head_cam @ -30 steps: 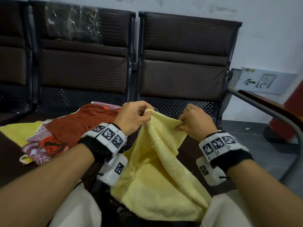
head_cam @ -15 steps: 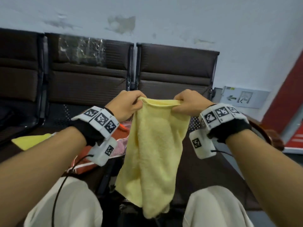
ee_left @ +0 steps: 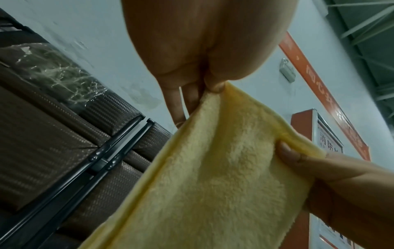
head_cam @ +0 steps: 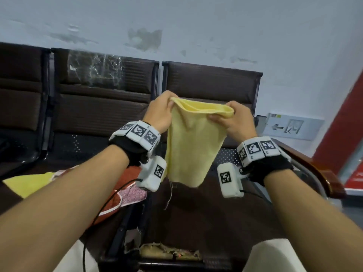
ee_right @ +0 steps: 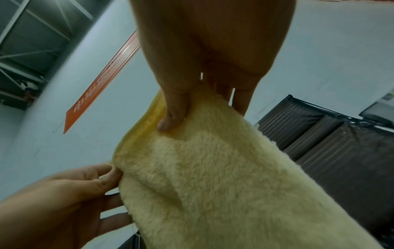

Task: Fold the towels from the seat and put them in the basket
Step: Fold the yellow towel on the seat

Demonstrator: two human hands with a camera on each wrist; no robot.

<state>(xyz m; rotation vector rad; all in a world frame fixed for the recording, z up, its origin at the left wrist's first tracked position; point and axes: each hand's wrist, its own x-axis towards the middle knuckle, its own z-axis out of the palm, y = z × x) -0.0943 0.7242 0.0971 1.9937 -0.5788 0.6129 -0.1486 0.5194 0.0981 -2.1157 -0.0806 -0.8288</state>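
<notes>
Yellow towel (head_cam: 191, 146) hangs long-axis toward six o'clock; I see left hand (head_cam: 160, 112) and right hand (head_cam: 234, 119) pinching its top corners.

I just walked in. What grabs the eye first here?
A pale yellow towel hangs doubled in mid-air, pinched at its top corners by the left hand and right hand. Behind it runs a row of dark brown seats, with a heap of red and patterned towels lower left.
</notes>
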